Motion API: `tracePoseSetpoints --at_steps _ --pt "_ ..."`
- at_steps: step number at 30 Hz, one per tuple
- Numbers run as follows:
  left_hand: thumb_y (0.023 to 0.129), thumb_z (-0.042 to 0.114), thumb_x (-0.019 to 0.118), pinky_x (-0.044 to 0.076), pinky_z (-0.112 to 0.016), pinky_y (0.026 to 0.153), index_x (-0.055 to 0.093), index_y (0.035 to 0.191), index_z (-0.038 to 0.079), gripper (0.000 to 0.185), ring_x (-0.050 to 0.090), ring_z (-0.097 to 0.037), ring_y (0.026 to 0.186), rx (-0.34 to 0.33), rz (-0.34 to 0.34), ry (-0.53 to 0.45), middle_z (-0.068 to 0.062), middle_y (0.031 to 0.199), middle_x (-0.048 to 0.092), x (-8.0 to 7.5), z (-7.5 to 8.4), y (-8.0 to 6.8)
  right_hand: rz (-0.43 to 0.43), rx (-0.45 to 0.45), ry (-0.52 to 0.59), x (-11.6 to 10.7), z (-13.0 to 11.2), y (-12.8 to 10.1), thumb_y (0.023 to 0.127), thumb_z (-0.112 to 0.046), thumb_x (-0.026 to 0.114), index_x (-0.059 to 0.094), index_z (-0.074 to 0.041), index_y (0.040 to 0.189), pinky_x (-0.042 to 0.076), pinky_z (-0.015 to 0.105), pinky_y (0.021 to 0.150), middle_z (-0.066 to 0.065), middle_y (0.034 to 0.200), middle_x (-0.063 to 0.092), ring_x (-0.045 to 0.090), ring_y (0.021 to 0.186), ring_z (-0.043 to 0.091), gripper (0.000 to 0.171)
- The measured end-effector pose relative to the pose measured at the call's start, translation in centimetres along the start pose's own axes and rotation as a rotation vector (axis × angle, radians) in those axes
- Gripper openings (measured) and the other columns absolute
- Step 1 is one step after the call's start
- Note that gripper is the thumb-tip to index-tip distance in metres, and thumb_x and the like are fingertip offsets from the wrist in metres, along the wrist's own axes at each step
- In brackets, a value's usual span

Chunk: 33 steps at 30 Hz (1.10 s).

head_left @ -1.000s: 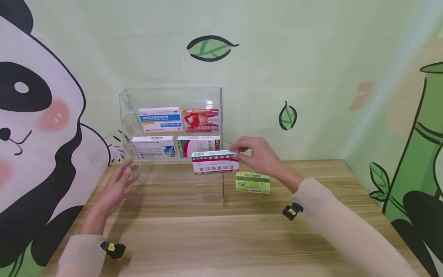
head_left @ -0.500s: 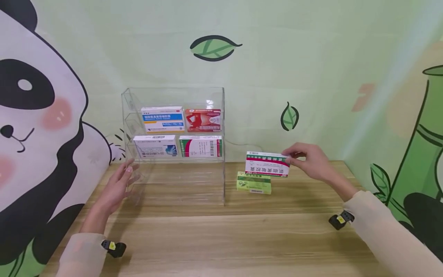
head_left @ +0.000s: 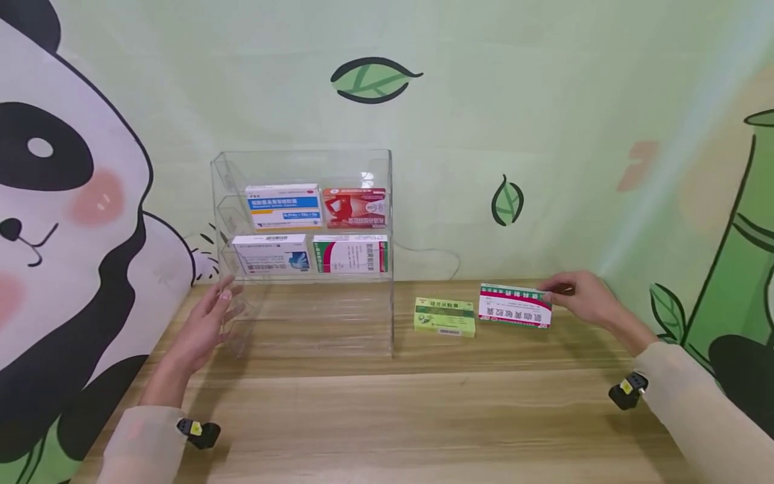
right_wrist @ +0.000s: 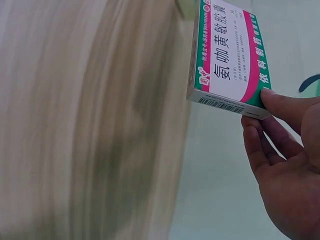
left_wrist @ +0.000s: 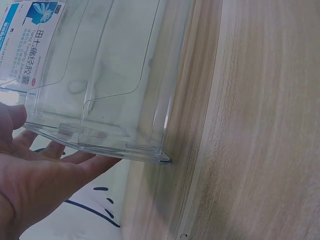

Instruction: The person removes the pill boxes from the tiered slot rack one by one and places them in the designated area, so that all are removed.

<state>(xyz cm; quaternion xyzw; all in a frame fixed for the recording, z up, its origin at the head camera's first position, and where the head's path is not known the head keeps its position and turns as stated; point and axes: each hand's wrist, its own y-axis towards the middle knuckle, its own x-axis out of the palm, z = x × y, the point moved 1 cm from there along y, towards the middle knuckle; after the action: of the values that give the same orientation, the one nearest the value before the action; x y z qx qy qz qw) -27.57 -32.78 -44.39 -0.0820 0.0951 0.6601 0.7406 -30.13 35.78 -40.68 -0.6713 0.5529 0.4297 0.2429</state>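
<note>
My right hand pinches a white, green and magenta medicine box by its right end, thumb on the printed front. In the right wrist view that box shows its barcode end; whether it touches the table is unclear. Just left of it a yellow-green medicine box lies on the table. My left hand rests at the left side of a clear acrylic rack. In the left wrist view, its loosely extended fingers lie along the rack's side wall, the thumb near the edge.
Upper tiers of the rack hold a blue-and-white box, a red box, a white box with a blue picture and another green-and-magenta box. The wooden table meets a printed backdrop behind.
My right hand has carried the green-and-magenta box from in front of the rack rightward, past the yellow-green box, then lower toward the table. The left hand has stayed at the rack.
</note>
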Motion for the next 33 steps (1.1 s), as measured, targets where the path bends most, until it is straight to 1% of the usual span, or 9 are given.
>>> tracePoseSetpoints --at_steps 6,9,13,18,20,26,30,33 --pt "0.106 0.050 0.027 0.029 -0.072 0.105 0.003 0.161 0.025 0.064 0.018 -0.047 0.146 0.021 -0.008 -0.015 -0.018 0.165 0.009 0.0 -0.1 0.0 -0.026 0.007 -0.030 0.7 2.0 -0.4 0.093 -0.015 0.072 0.075 -0.007 0.110 0.056 0.037 0.078 0.012 0.107 0.072 0.065 0.095 0.026 0.019" --pt "0.106 0.051 0.027 0.028 -0.071 0.106 0.004 0.161 0.025 0.065 0.018 -0.047 0.146 0.019 -0.012 -0.024 -0.017 0.165 0.010 0.1 -0.1 0.0 -0.041 0.009 -0.017 1.3 2.7 -0.5 0.093 -0.010 0.070 0.075 -0.006 0.109 0.055 0.035 0.077 0.012 0.107 0.072 0.064 0.093 0.025 0.018" --pt "0.106 0.050 0.027 0.028 -0.072 0.105 0.005 0.161 0.024 0.065 0.018 -0.048 0.146 0.020 -0.004 -0.026 -0.018 0.165 0.010 0.2 -0.1 0.0 -0.057 0.014 0.019 2.1 3.4 -0.4 0.095 -0.006 0.066 0.073 -0.004 0.112 0.054 0.038 0.081 0.014 0.109 0.071 0.064 0.097 0.028 0.019" --pt "0.106 0.050 0.027 0.029 -0.072 0.105 0.006 0.161 0.024 0.064 0.018 -0.048 0.146 0.027 0.002 -0.035 -0.019 0.164 0.010 0.1 -0.1 0.0 -0.046 0.008 0.049 3.0 4.0 0.0 0.097 -0.003 0.061 0.070 0.002 0.117 0.055 0.047 0.084 0.021 0.114 0.069 0.065 0.102 0.035 0.023" --pt "0.106 0.050 0.027 0.029 -0.072 0.105 0.006 0.161 0.024 0.064 0.019 -0.047 0.146 0.026 0.001 -0.036 -0.019 0.164 0.010 0.1 -0.1 0.0 -0.037 0.021 0.057 3.4 4.2 0.0 0.098 -0.003 0.059 0.068 0.004 0.119 0.055 0.050 0.085 0.024 0.117 0.067 0.064 0.104 0.038 0.024" --pt "0.107 0.049 0.027 0.030 -0.072 0.105 0.004 0.161 0.024 0.064 0.019 -0.047 0.146 0.027 0.001 -0.026 -0.018 0.165 0.010 0.0 -0.3 0.0 -0.023 0.088 0.067 4.6 4.5 0.1 0.099 -0.005 0.056 0.065 0.006 0.122 0.052 0.053 0.088 0.028 0.121 0.064 0.060 0.108 0.041 0.027" --pt "0.107 0.048 0.027 0.029 -0.072 0.105 0.005 0.161 0.024 0.064 0.019 -0.047 0.146 0.028 -0.002 -0.038 -0.017 0.165 0.011 0.0 -0.3 0.0 -0.017 0.091 0.063 5.1 4.4 0.2 0.099 -0.007 0.057 0.063 0.007 0.124 0.051 0.055 0.090 0.029 0.122 0.063 0.059 0.111 0.044 0.029" --pt "0.107 0.049 0.027 0.028 -0.072 0.105 0.005 0.161 0.025 0.063 0.019 -0.046 0.146 0.026 0.000 -0.037 -0.016 0.165 0.011 -0.1 -0.3 0.1 -0.022 0.091 0.051 5.0 3.8 0.5 0.100 -0.012 0.057 0.059 0.008 0.129 0.049 0.057 0.094 0.030 0.125 0.061 0.058 0.114 0.046 0.035"
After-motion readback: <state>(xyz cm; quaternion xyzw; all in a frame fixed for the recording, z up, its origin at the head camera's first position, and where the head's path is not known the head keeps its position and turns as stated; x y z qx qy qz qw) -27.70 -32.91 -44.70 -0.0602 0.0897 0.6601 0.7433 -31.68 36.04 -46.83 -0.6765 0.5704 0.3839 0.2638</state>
